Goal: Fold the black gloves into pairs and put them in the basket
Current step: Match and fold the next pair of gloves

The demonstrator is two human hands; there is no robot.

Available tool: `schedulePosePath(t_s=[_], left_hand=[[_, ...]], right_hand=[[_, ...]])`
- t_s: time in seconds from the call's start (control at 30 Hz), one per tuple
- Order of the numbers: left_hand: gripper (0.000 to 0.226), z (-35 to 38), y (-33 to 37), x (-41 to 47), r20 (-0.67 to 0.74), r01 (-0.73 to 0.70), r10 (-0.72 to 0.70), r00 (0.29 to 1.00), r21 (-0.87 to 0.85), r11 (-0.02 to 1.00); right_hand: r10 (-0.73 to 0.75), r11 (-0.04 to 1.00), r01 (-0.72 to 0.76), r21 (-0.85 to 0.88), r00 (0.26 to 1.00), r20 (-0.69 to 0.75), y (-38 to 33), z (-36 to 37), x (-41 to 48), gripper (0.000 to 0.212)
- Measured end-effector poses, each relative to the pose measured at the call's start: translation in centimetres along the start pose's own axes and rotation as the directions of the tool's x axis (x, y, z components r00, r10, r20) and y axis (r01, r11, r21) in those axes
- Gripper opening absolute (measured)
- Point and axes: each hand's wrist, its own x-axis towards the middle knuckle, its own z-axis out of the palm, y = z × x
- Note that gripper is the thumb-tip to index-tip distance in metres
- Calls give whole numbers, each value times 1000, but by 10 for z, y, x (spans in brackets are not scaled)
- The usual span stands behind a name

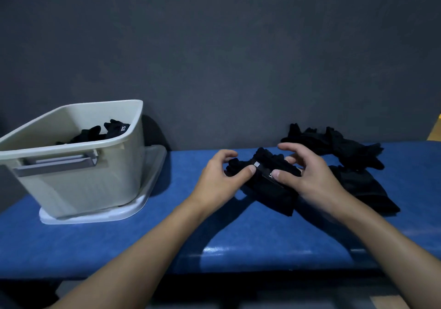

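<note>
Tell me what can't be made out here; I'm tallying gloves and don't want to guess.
- Head view, gloves in the basket: the front of the basket hides all but their tops.
- The glove bundle: left hand and right hand cover it; one glove or two, unclear.
- The loose pile at far right: black on black, dim light; count unclear.
- The white label: too small to read.

One head-worn view looks forward and down across the blue bench [95, 244] toward the wall [214, 46].
</note>
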Motion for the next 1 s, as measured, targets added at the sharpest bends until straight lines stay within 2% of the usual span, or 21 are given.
schedulePosePath(t_s=[0.07,0.13,0.2,0.4,0.53,0.7,0.8,1.0], left_hand=[[58,0,3,-5,-6,74,-76,997,-151,986],[63,1,5,-9,2,136,-144,990,-352,926],[62,1,6,-13,-1,136,-155,988,-480,866],[63,-10,9,-14,-52,52,-98,994,-562,825],[67,-16,12,-12,-11,14,-24,1000,-528,849],[72,-40,27,-9,10,-66,79,997,-456,887],[72,-67,40,-5,-45,-161,156,987,-360,919],[65,-140,75,9,-180,-326,304,936,-112,939]], right_hand=[[-6,999,7,35,1000,-8,-2,3,-2,52],[-17,997,18,79,1000,-2,-5,7,-3,52],[-24,991,20,136,999,27,-7,13,-4,52],[25,960,-49,275,996,89,-19,28,-8,67],[42,955,-87,283,986,162,-26,33,-6,76],[8,948,-80,309,974,228,-38,42,6,61],[-55,967,-10,255,967,247,-56,56,21,60],[-256,944,185,273,933,252,-118,99,61,62]])
